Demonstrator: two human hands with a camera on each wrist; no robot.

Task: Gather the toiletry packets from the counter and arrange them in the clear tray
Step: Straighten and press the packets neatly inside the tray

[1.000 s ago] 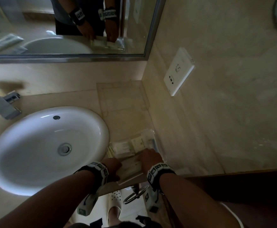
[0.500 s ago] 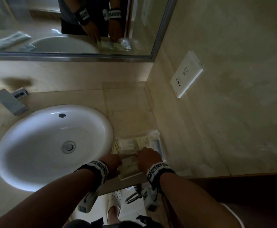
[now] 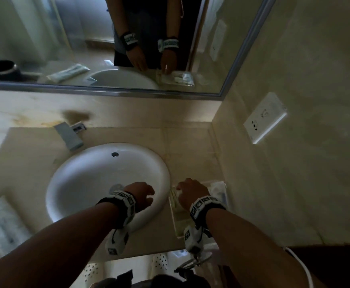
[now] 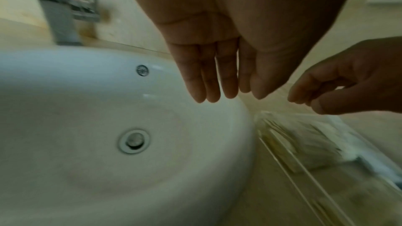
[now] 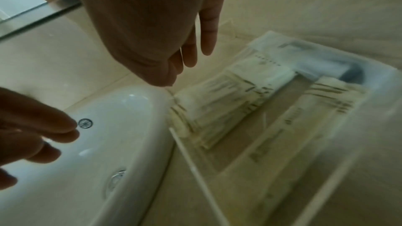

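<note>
Counter (image 3: 32, 163): both hands lifted off packets (image 5: 228, 102).

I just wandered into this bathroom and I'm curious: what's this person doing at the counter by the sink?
The person is tidying hotel-style toiletry packets into a clear tray that sits on the counter just right of the white sink. Several packets already lie inside the tray. Neither hand holds anything: the left hand hangs over the sink bowl with relaxed fingers, and the right hand hovers above the tray with fingers loosely curled. More packets lie at the left of the counter.
</note>
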